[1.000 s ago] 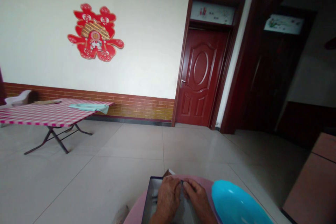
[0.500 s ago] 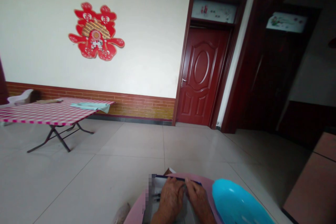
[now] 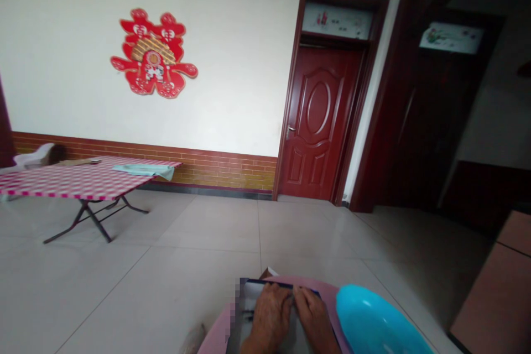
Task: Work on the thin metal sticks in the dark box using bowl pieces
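Note:
At the bottom of the head view, a shallow open box with a dark blue rim and pale inside lies on a round pink surface. My left hand is over the box, its fingers bent and pressed together near the far rim. Close beside it on the right, my right hand has its fingers closed at the same rim. Whatever lies between or under the fingertips is too small to make out. Small dark items show inside the box left of my left hand.
A blue plastic basin stands right of the box. Beyond is a tiled floor, with a folding table under a checked cloth at the left. A red door is at the back, a pinkish cabinet at the right.
The whole view has shifted down slightly. Both hands hold nearly the same place and pose at the box's far rim.

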### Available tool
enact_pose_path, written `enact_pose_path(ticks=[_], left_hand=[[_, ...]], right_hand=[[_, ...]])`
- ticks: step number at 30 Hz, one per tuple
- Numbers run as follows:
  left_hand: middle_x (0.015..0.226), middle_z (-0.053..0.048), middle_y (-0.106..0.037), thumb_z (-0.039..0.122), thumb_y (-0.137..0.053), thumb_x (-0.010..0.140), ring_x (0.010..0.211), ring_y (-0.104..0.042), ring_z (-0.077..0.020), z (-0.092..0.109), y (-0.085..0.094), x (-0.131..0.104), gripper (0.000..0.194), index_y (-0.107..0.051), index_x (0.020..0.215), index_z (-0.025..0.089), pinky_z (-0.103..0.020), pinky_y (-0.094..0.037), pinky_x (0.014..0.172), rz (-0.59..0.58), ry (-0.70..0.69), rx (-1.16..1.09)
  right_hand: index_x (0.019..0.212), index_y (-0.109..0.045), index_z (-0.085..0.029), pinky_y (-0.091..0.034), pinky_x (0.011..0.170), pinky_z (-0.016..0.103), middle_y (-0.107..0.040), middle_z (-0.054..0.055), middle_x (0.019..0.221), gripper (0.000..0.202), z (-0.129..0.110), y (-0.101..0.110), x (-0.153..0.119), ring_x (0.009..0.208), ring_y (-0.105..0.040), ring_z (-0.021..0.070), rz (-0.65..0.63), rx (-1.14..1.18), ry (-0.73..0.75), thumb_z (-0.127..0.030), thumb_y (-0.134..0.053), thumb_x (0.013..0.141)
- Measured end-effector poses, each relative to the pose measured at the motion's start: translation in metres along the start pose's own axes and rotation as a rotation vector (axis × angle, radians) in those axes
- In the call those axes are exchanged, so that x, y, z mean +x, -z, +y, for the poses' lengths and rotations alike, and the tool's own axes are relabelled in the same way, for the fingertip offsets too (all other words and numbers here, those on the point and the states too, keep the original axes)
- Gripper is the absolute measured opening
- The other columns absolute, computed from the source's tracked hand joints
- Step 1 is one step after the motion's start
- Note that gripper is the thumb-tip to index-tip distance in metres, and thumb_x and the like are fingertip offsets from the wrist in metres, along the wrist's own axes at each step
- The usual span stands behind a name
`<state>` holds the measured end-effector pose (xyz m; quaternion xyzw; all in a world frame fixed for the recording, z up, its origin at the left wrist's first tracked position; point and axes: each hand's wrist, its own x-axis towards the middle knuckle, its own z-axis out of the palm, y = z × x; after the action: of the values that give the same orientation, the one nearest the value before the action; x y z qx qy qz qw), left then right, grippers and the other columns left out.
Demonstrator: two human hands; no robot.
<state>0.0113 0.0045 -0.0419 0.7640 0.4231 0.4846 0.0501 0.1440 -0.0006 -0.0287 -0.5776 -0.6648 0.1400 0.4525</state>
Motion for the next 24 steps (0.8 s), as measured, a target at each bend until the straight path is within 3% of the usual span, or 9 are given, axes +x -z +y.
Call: enact_pose_path(ticks=[4, 9, 15, 24], left_hand=[[0.085, -0.009, -0.069, 0.019, -0.043, 0.082, 0.086, -0.063, -0.0226, -0.001, -0.002, 0.000, 0.026, -0.068, 0.086, 0.020, -0.040, -0.050, 0.081, 0.008, 0.026, 0.019], [0.082, -0.009, -0.069, 0.019, -0.041, 0.083, 0.082, -0.063, -0.0217, -0.002, -0.003, -0.001, 0.026, -0.068, 0.084, 0.020, -0.038, -0.051, 0.078, 0.022, 0.020, 0.059], [0.086, -0.008, -0.069, 0.018, -0.042, 0.082, 0.085, -0.063, -0.0210, -0.002, -0.004, -0.002, 0.026, -0.067, 0.089, 0.021, -0.037, -0.050, 0.082, 0.017, -0.004, 0.050], [0.086, -0.008, -0.069, 0.017, -0.043, 0.081, 0.085, -0.063, -0.0216, -0.003, -0.004, -0.002, 0.025, -0.067, 0.088, 0.021, -0.037, -0.050, 0.080, 0.021, 0.000, 0.041]], right_hand=[[0.073, -0.064, -0.022, -0.047, 0.069, 0.026, -0.071, 0.010, 0.078, 0.045, -0.003, 0.003, 0.001, 0.074, -0.063, 0.0199, 0.046, 0.041, -0.013, -0.052, -0.033, 0.085], [0.073, -0.062, -0.020, -0.047, 0.068, 0.028, -0.070, 0.009, 0.077, 0.040, -0.008, 0.004, 0.001, 0.073, -0.063, 0.0201, -0.015, 0.068, -0.022, -0.051, -0.039, 0.081], [0.073, -0.066, -0.020, -0.047, 0.072, 0.031, -0.071, 0.014, 0.081, 0.051, -0.003, 0.002, 0.001, 0.075, -0.064, 0.0228, -0.022, -0.012, -0.057, -0.055, -0.031, 0.083], [0.073, -0.063, -0.021, -0.048, 0.068, 0.027, -0.071, 0.010, 0.077, 0.041, -0.011, 0.006, 0.000, 0.072, -0.064, 0.0202, -0.028, 0.026, -0.030, -0.049, -0.035, 0.083]])
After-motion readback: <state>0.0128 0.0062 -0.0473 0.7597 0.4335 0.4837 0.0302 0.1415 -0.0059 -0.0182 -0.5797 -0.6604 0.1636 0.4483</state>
